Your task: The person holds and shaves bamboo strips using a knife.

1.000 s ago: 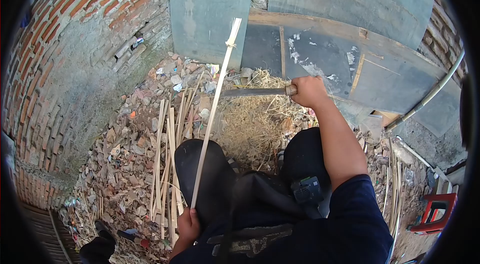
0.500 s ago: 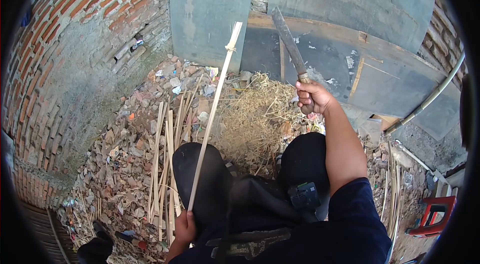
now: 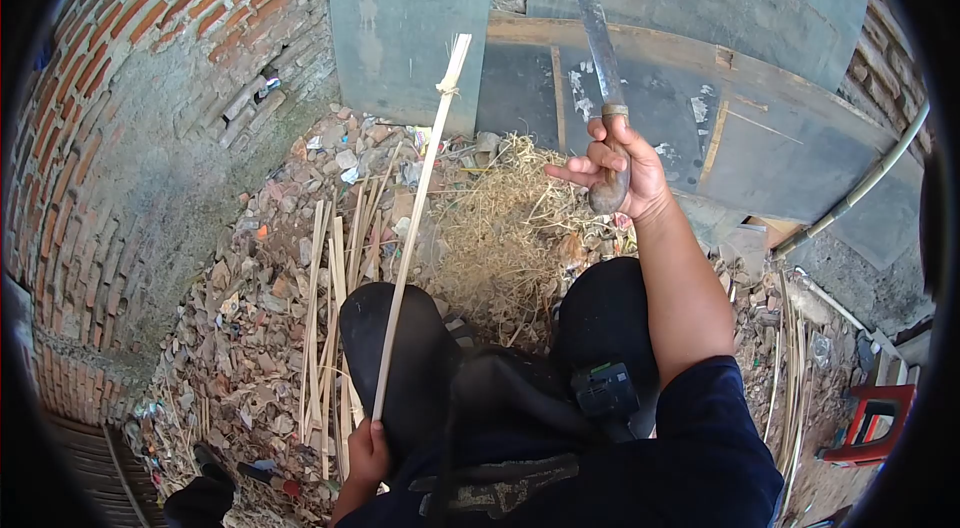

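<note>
My left hand [image 3: 368,453] is closed around the lower end of a long, pale bamboo strip [image 3: 413,233]. The strip slants up past my left knee, and near its top sits a knotty node with frayed fibres. Raised in front of me on the right, my right hand [image 3: 625,168] grips a machete [image 3: 598,38] by its curved wooden handle. Its worn dark blade points upward, apart from the strip. Some fingers of this hand are loosened from the handle, one of them stretched out to the left. Below, between my knees, lies a heap of pale shavings [image 3: 510,228].
More bamboo strips [image 3: 325,338] lie on the rubble left of my leg, others [image 3: 790,388] at the right. A brick wall [image 3: 130,128] rises on the left, grey panels [image 3: 410,18] ahead. A red stool [image 3: 875,423] stands far right. Another person's dark-clothed leg [image 3: 200,498] shows lower left.
The machete has swung more upright and risen a little, and my right fingers have loosened on its handle. My left hand still holds the bamboo strip in nearly the same place.
</note>
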`<state>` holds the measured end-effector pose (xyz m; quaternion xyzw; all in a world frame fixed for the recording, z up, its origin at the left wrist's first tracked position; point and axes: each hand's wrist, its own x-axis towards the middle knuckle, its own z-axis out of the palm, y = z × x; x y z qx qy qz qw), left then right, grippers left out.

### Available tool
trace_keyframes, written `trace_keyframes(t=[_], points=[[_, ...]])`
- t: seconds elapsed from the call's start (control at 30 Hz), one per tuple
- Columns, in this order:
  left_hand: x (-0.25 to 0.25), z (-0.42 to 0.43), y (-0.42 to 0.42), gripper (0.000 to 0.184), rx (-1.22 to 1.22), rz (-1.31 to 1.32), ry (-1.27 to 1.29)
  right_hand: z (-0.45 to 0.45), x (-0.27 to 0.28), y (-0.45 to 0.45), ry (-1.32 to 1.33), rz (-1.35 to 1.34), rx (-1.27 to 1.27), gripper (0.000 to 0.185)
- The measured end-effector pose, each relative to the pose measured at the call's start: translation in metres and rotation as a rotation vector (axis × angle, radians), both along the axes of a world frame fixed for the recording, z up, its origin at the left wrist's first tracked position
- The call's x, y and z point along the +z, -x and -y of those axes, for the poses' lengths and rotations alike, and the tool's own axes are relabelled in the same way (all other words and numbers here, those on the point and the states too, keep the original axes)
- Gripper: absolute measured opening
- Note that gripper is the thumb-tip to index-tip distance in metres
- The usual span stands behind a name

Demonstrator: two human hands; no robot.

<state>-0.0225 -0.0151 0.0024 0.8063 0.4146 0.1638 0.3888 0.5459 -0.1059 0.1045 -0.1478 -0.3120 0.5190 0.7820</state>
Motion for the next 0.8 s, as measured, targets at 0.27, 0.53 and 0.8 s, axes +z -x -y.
trace_keyframes(t=[0.27, 0.53, 0.8], points=[[-0.002, 0.0, 0.003, 0.044, 0.015, -0.015, 0.028, 0.002, 0.009, 0.005, -0.108, 0.006, 0.009, 0.027], [0.014, 0.001, -0.004, 0.044, 0.034, -0.171, -0.025, -0.012, 0.006, 0.021, 0.664, 1.123, -0.849, 0.016], [0.014, -0.005, -0.005, 0.044, 0.007, -0.196, -0.068, -0.042, -0.005, 0.054, 0.355, 2.386, -0.679, 0.012]])
